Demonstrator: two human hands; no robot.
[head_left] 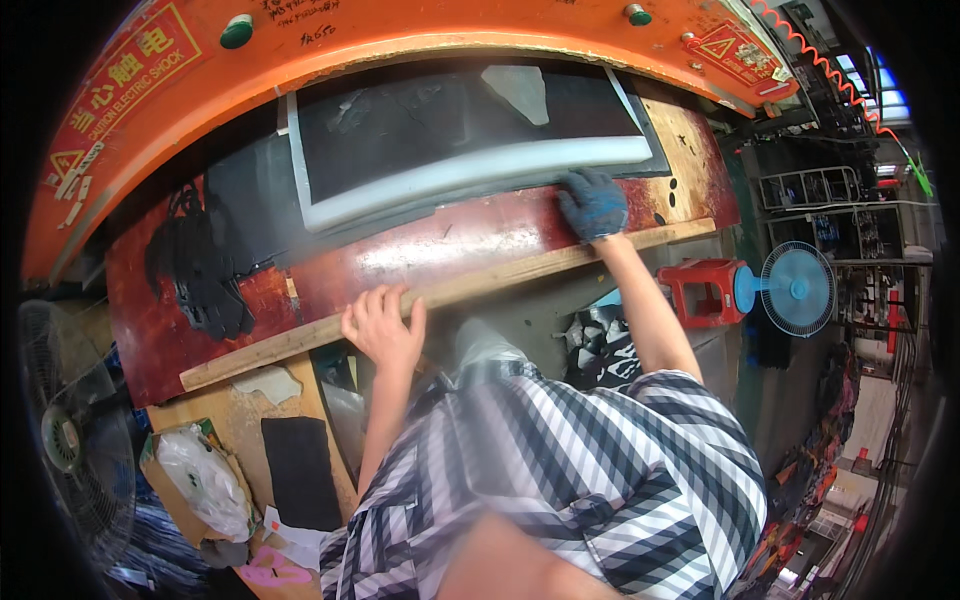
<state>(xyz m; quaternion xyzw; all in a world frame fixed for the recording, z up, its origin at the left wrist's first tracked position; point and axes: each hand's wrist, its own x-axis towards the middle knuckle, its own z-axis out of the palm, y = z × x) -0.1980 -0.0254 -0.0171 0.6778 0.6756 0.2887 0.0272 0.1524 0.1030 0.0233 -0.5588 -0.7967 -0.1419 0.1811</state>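
Note:
My left hand, bare, rests with its fingers apart on the wooden strip along the front edge of a red table. It holds nothing. My right hand wears a dark blue work glove and lies palm down on the table, fingers stretched out, close to the front edge of a dark board. On that board is a black sheet bordered by a thick white strip at the front and thinner white edges at the sides. A pale irregular piece lies on the black sheet.
An orange machine spans the back, above the table. Black gloves or cut pieces lie at the table's left. Below left stand a box with a plastic bag and a fan. At right are a red stool and a blue fan.

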